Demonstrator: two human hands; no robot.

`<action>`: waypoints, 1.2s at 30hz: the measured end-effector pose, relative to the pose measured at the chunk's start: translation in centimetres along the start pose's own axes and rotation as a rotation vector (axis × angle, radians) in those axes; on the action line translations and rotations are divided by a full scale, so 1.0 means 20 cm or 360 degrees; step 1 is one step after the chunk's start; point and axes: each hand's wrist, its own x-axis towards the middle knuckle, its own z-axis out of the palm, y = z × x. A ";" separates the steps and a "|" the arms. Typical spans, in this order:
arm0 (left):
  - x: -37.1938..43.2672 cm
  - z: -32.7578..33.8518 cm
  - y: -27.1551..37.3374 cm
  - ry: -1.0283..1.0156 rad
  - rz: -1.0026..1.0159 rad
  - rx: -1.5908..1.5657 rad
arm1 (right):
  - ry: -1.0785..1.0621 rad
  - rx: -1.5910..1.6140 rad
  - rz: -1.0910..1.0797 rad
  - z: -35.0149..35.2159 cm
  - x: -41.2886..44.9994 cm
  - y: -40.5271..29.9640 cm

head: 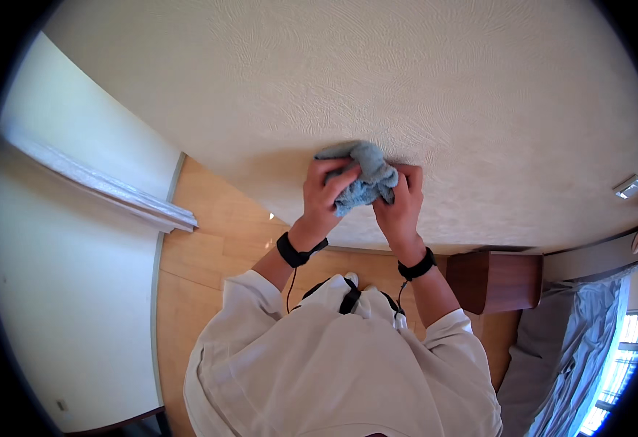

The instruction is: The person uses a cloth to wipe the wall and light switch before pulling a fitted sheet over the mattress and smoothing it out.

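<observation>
A crumpled blue-grey cloth (371, 164) is bunched between my two hands, close in front of a cream textured wall (352, 65). My left hand (324, 188) grips its left side, fingers curled over the fabric. On the other side, my right hand (401, 199) holds the cloth's right edge. Whether the cloth presses on the wall cannot be told for certain. Both wrists wear black straps with thin cables, the left strap (297, 251) and the right strap (418, 267).
A brown wooden box-like piece of furniture (491, 281) stands at the wall's foot on the right. Beyond it hang curtains (586, 328) by a window. A wall switch (628, 187) is at right. Wrapped trim (133, 196) juts out from the white wall at left, above a wood floor (199, 257).
</observation>
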 end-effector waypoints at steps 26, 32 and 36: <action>0.16 -0.05 0.00 0.0018 0.0011 -0.0398 | 0.0313 -0.0364 -0.0046 0.03 0.09 -0.15; -0.02 0.11 0.02 -0.0435 -0.0004 -0.0439 | 0.0455 -0.0381 0.0113 0.01 -0.18 0.11; -0.19 0.05 -0.06 -0.0566 -0.0125 -0.0513 | 0.0280 -0.0355 0.0221 0.09 -0.33 0.14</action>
